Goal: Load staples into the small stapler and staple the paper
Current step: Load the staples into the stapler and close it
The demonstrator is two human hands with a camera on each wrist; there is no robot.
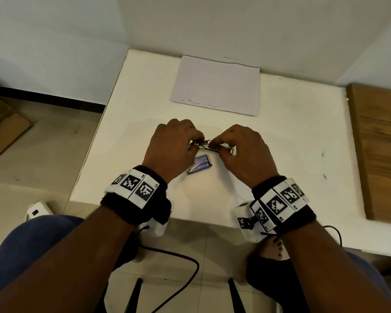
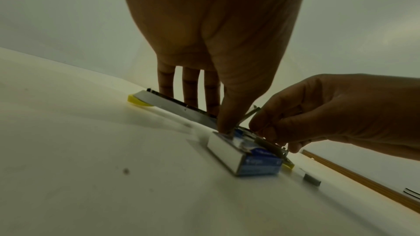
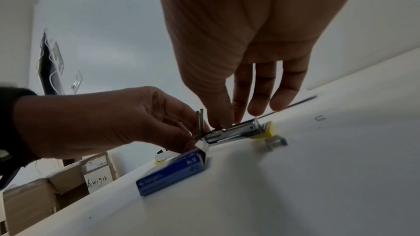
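On the white table [image 1: 291, 154] a small metal stapler [image 1: 209, 146] with yellow ends lies opened out flat. My left hand [image 1: 193, 143] grips its left arm near the hinge, where a thin metal piece stands upright [image 3: 200, 123]. My right hand [image 1: 217, 143] pinches the staple channel [image 3: 238, 130] with thumb and forefinger; any staples between them are hidden. A blue staple box [image 1: 200, 166] lies open just in front of the hands. A short strip of staples [image 3: 276, 142] sits beside the stapler's yellow end. The paper [image 1: 215, 85] lies flat at the back.
A wooden board [image 1: 379, 150] lies along the table's right side. One loose staple [image 3: 320, 118] lies on the table past the stapler. Cardboard boxes [image 3: 45, 195] stand on the floor at the left, with a white power strip [image 1: 37, 211] near my knee.
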